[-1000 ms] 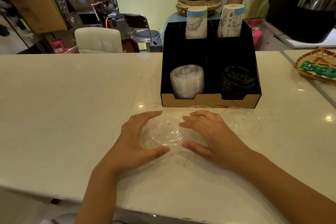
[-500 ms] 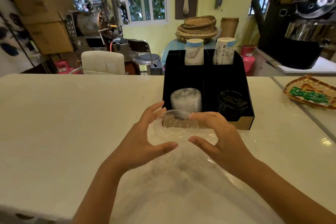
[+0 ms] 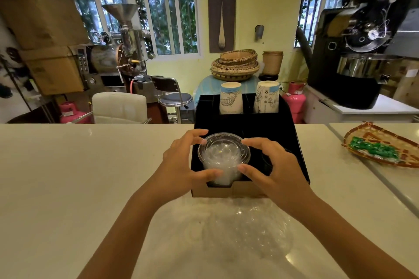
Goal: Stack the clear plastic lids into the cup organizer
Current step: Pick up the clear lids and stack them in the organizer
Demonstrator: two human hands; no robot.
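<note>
A black cup organizer (image 3: 297, 156) with a cardboard front stands on the white counter. Its front left compartment holds a stack of clear plastic lids (image 3: 223, 172). A clear lid (image 3: 223, 142) sits on top of that stack, held at its rim by both hands. My left hand (image 3: 186, 163) grips the lid's left side, my right hand (image 3: 272, 165) its right side. More clear lids (image 3: 249, 229) lie loose on the counter in front of the organizer, hard to make out. My right hand mostly hides the black lids in the front right compartment.
Two paper cup stacks (image 3: 231, 99) (image 3: 267, 97) stand in the organizer's back slots. A woven tray with green packets (image 3: 383, 149) lies on the counter at the right. Beyond the counter are a white chair (image 3: 120, 106), a stool and coffee roasting machines.
Both hands lifted a clear lid off the counter and carried it forward onto the lid stack in the organizer. The camera view tilted upward.
</note>
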